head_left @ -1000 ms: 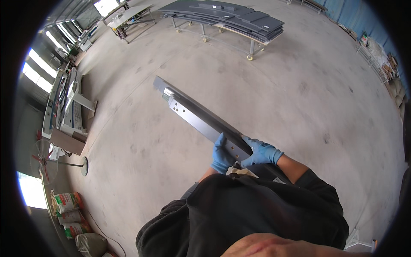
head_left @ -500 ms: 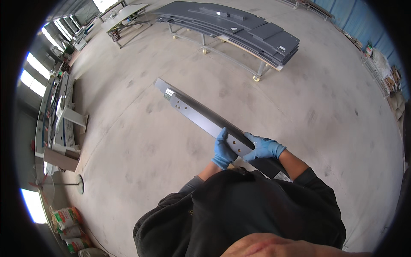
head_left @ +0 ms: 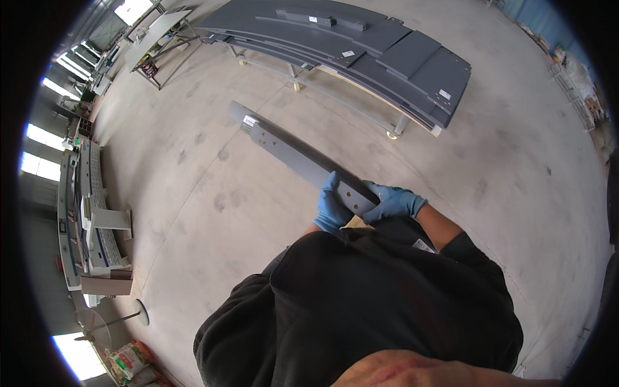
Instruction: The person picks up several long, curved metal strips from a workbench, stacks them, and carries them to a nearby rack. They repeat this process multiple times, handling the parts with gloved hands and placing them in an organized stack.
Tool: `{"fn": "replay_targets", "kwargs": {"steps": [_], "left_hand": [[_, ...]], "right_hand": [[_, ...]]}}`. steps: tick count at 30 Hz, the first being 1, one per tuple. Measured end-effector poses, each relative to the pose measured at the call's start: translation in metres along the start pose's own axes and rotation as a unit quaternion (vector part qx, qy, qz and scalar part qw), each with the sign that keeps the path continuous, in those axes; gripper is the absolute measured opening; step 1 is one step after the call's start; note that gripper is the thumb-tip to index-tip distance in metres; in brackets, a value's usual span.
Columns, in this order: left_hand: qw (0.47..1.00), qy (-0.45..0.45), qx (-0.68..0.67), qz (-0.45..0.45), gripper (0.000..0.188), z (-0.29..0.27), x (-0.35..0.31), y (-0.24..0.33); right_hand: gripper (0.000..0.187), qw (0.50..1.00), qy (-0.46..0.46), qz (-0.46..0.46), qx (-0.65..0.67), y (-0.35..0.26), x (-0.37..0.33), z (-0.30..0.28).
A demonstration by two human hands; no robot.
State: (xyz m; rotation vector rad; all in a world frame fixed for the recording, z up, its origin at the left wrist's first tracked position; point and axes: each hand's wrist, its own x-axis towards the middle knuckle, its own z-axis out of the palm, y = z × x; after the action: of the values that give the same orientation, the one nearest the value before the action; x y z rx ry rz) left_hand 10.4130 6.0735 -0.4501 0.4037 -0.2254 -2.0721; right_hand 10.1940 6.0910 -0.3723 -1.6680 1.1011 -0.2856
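Note:
Both my hands wear light blue gloves and carry a stack of long, narrow grey boards slantwise in front of my body. The top board (head_left: 290, 155) is the shorter one, with several drilled holes near its two ends. Beneath it a longer dark board sticks out at the far left, where a white label (head_left: 249, 120) shows. My left hand (head_left: 332, 208) is closed round the near side of the stack, thumb on top. My right hand (head_left: 394, 203) grips the far edge close to the near right end. The fingers under the boards are hidden.
Ahead stands a wheeled cart (head_left: 345, 98) piled with large grey panels (head_left: 284, 32) and a few narrow strips. A pale table (head_left: 155, 40) is at the far left. Along the left are a long white machine (head_left: 97, 206), a standing fan (head_left: 97, 327) and sacks (head_left: 129, 360).
The cart and its panels appear larger and closer as I move toward them. The left-hand machine and fan have shifted lower in view. My grip on the boards looks the same.

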Motion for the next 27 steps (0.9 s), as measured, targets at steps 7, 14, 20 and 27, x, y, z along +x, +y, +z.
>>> {"fn": "replay_targets", "kwargs": {"steps": [7, 14, 20, 27], "left_hand": [[0.998, -0.001, 0.053, 0.037, 0.041, -0.057, -0.095, 0.080], [0.998, -0.028, 0.051, -0.032, 0.041, -0.069, -0.094, 0.072], [0.992, -0.031, 0.092, -0.076, 0.041, -0.076, -0.054, 0.065], [0.985, -0.005, 0.129, -0.116, 0.058, -0.093, -0.019, 0.041]], "right_hand": [[0.115, 0.997, 0.037, -0.019, -0.058, -0.057, 0.033, 0.117], [0.116, 0.991, 0.108, 0.003, -0.083, -0.040, 0.015, 0.145], [0.118, 0.994, 0.104, 0.028, -0.031, -0.013, 0.023, 0.132], [0.106, 0.992, 0.123, 0.023, 0.021, 0.036, 0.025, 0.127]]}}
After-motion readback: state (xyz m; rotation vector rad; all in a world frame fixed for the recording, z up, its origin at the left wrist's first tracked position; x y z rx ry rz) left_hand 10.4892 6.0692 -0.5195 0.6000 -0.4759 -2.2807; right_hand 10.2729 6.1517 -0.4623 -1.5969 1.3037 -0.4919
